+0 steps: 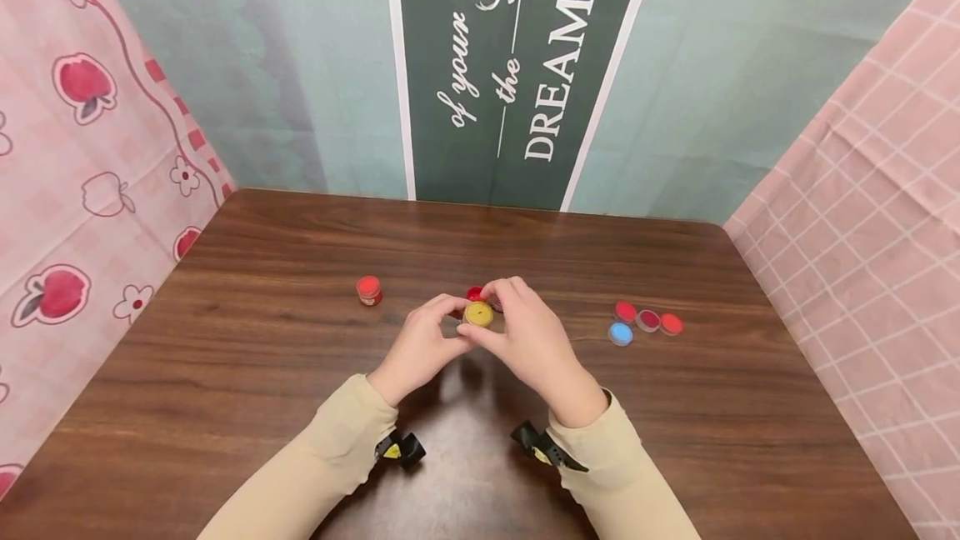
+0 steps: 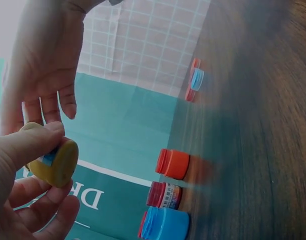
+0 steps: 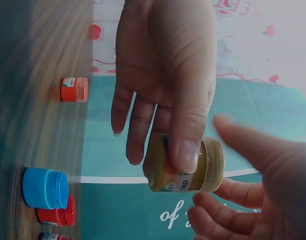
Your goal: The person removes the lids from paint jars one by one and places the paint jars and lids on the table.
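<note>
In front of me both hands hold a small yellow paint jar (image 1: 478, 315) above the table. My left hand (image 1: 426, 346) grips the labelled body, its thumb laid across the label in the right wrist view (image 3: 185, 155). From the other side my right hand (image 1: 531, 344) has its thumb and fingers around the ribbed lid end (image 3: 213, 165). The right hand's fingers partly pass behind the jar in the left wrist view. Just behind the hands stand a red jar (image 1: 476, 293) and a blue jar (image 2: 165, 223), the latter hidden from the head view.
An orange-red jar (image 1: 368, 290) stands apart on the left of the brown wooden table (image 1: 247, 340). Several lids lie flat at the right, among them a blue lid (image 1: 620, 333) and a dark red lid (image 1: 648, 321). Printed cloths hang around the table's back and sides.
</note>
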